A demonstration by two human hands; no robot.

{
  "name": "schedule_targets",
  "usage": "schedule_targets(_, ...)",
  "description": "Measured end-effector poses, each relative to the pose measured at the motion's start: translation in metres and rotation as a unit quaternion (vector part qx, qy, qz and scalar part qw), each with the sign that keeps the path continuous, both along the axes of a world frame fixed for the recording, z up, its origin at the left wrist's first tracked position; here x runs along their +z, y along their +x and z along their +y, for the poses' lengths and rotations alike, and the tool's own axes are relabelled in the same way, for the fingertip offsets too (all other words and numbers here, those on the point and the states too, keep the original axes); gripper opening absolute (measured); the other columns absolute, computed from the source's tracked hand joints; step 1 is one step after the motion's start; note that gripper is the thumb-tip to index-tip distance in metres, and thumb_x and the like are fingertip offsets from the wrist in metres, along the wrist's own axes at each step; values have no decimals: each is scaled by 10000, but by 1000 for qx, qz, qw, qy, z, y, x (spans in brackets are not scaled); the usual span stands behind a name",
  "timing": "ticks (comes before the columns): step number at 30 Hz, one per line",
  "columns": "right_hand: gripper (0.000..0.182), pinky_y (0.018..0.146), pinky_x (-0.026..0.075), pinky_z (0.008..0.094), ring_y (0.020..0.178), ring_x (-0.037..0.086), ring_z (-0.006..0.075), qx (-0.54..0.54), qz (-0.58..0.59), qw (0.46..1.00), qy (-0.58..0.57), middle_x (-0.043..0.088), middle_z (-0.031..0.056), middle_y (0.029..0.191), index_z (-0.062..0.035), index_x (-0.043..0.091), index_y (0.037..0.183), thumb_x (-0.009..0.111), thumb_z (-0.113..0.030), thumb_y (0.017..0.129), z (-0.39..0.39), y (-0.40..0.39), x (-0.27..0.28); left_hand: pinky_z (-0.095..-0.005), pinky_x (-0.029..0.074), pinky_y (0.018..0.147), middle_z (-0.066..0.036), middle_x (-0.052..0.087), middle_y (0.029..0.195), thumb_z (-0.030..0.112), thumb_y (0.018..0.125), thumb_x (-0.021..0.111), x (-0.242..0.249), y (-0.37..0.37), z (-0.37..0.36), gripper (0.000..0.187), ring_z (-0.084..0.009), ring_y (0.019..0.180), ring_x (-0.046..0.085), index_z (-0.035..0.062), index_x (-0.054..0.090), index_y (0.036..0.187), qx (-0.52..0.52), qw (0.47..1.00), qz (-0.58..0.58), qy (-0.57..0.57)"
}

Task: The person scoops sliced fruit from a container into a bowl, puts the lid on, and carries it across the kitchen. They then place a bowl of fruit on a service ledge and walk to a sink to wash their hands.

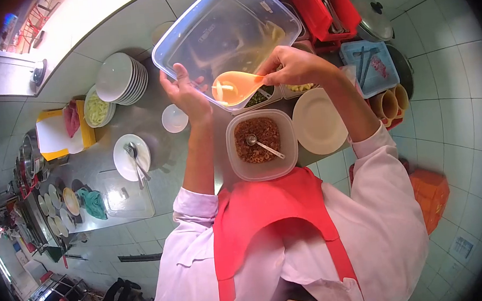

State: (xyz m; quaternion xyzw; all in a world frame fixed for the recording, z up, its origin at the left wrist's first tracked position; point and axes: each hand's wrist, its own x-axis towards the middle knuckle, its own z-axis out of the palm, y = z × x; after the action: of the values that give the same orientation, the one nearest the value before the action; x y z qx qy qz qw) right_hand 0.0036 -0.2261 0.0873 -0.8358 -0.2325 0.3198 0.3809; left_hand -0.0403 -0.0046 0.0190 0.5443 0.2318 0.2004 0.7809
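My left hand [186,95] supports a large clear plastic container [212,37] at its near left edge, fingers partly behind it. The container is tilted and holds a little pale food at its right side. In my right hand [293,64] is the handle of an orange scoop [238,87], with pale strips in its bowl, held over the container's near edge. Below the scoop stands a square clear tub [232,145] of brown minced food, with a metal spoon [267,147] resting in it.
A round plate [319,121] is right of the tub. Stacked white bowls [115,75], a small bowl [174,118] and a plate with cutlery [123,162] stand left. A red cutlery basket [308,4] and a blue tray [385,78] are at the right.
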Motion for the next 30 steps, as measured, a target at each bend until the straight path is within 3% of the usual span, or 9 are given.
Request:
schedule_targets(2, 292, 581, 466, 301, 604, 546, 127, -3, 2, 1000, 22, 631, 97, 661, -22, 715, 1013, 624, -145, 765, 0, -1, -1, -277, 450, 522, -82, 516, 930, 482, 906, 593, 2, 0, -3, 660, -160, 647, 557, 58, 370, 1360, 21, 1000, 5, -15)
schedule_targets(6, 301, 599, 478, 327, 607, 579, 182, 11, -41, 998, -55, 650, 136, 686, -28, 709, 1024, 607, -153, 770, 1, -8, 17, -277, 451, 517, -81, 517, 914, 493, 898, 600, 3, 0, -6, 677, -159, 651, 561, 55, 372, 1362, 23, 1000, 14, -7)
schedule_targets(8, 305, 606, 482, 340, 610, 592, 208, 19, -56, 995, -75, 656, 153, 697, -34, 708, 1028, 601, -158, 772, 4, -10, 26, -403, 478, 634, -150, 460, 1035, 534, 911, 546, -1, 1, -3, 676, -265, 747, 583, 65, 329, 1347, -14, 999, 31, 16)
schedule_targets(12, 290, 619, 482, 370, 618, 604, 264, 54, -60, 989, -123, 654, 189, 720, -31, 703, 1017, 588, -153, 780, 8, -10, 41, -398, 476, 629, -148, 462, 1028, 536, 912, 542, -1, 1, -5, 676, -262, 743, 581, 60, 330, 1343, -18, 999, 36, 23)
schedule_targets(14, 284, 620, 481, 374, 616, 603, 269, 73, -56, 986, -140, 652, 191, 720, -26, 700, 1013, 584, -147, 785, 8, -9, 41, -267, 447, 510, -83, 515, 911, 474, 906, 599, -2, 2, -7, 668, -157, 654, 568, 46, 376, 1367, 12, 1000, 21, 5)
schedule_targets(17, 268, 620, 478, 376, 609, 598, 277, 99, -57, 985, -129, 647, 192, 718, -8, 688, 1016, 585, -138, 806, 7, -3, 35, -379, 466, 606, -138, 461, 1011, 533, 908, 551, -3, 1, -2, 672, -256, 733, 579, 61, 339, 1336, -23, 999, 22, 22)
schedule_targets(23, 259, 575, 462, 315, 585, 574, 164, 70, -51, 996, -9, 652, 136, 679, -25, 699, 1054, 632, -124, 824, -2, 4, 12, -343, 460, 545, -136, 462, 993, 522, 903, 567, 1, 0, -1, 669, -237, 683, 574, 54, 353, 1330, -6, 1000, 16, 6)
schedule_targets(27, 276, 524, 425, 257, 574, 514, 81, 73, 22, 997, 25, 612, 41, 651, -5, 688, 1086, 646, -118, 838, -7, 11, -2, -335, 461, 522, -137, 461, 986, 510, 901, 578, -2, 0, -1, 675, -236, 673, 573, 50, 345, 1337, -11, 1000, 16, 10)
schedule_targets(30, 306, 491, 388, 218, 559, 478, 54, 70, 116, 989, 64, 580, -8, 647, 19, 676, 1108, 659, -136, 844, -12, 18, -8, -274, 449, 513, -89, 517, 935, 462, 911, 594, 1, 0, -3, 645, -164, 681, 550, 43, 383, 1353, 13, 999, 31, 1)
